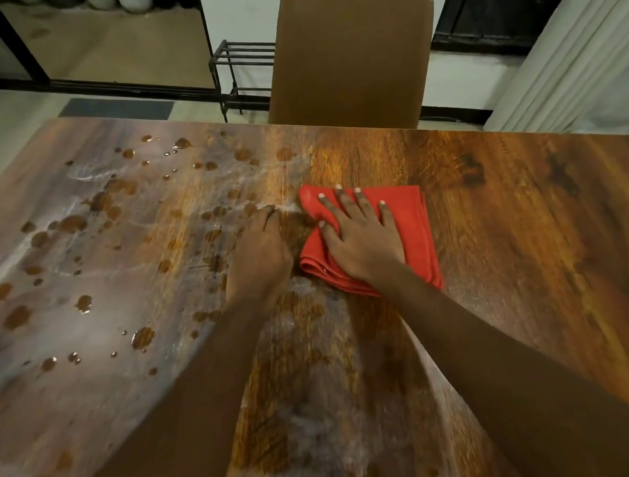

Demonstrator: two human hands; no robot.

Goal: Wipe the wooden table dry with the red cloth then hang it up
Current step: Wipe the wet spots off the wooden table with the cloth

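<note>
Forearms reach in from the near edge over a smeared, filmy stretch of the wooden table [544, 249], wood that looks wiped but not yet dry. Beyond it the left hand [259, 253] rests on the bare wet surface just beside the cloth; it holds nothing, its fingers bent loosely down to the wood, most likely as a brace while the person leans forward. The right hand [362, 240] lies flat on the red cloth [409, 218], fingers straight and spread, pressing rather than gripping, so that the load is shared across the pad. The cloth is folded into a thick square near the middle of the table, which gives several layers to soak up water and an edge to push with. To the left of both hands, water drops [73, 224] and small puddles lie scattered towards the far left corner, while the wood to the right looks dry; judging by that, the wiping is partly done and the left half remains. Past the far edge stands a brown chair [350, 55], with a dark metal rack [243, 60] behind it, a possible place to hang the cloth
</note>
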